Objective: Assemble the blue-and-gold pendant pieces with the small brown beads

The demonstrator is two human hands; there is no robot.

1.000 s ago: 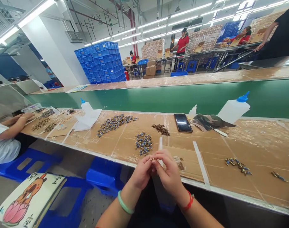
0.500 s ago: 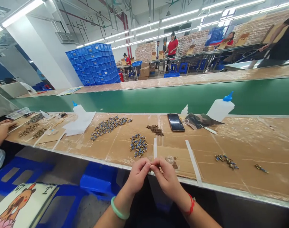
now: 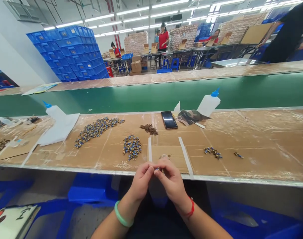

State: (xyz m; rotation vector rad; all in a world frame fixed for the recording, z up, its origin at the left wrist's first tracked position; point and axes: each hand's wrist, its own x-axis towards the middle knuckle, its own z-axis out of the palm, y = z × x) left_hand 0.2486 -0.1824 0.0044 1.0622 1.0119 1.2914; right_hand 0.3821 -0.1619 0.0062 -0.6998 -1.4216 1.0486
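Note:
My left hand point(image 3: 142, 179) and my right hand point(image 3: 170, 177) meet at the front edge of the worktable, fingertips pinched together. Between them shows a tiny blue and gold piece point(image 3: 156, 169), mostly hidden by the fingers. It resembles the small blue and gold parts heaped just beyond my left hand point(image 3: 132, 147). A larger heap of such parts point(image 3: 96, 129) spreads further left. Small brown pieces point(image 3: 149, 129) form a pile behind. Just past my fingers, a small clear round dish point(image 3: 163, 156) is partly covered by my right hand. Several more blue and gold parts point(image 3: 213, 152) lie to the right.
A phone point(image 3: 169, 120), a small white bottle point(image 3: 177, 108) and a large blue-capped bottle point(image 3: 209, 104) stand or lie at the back. White paper point(image 3: 59, 127) lies left. A green belt point(image 3: 141, 96) runs behind the table. Blue stools point(image 3: 90, 189) are below.
The view has turned to the right, so the table's things appear further left. My hands stay pinched together, and a bit of blue now shows between the fingertips.

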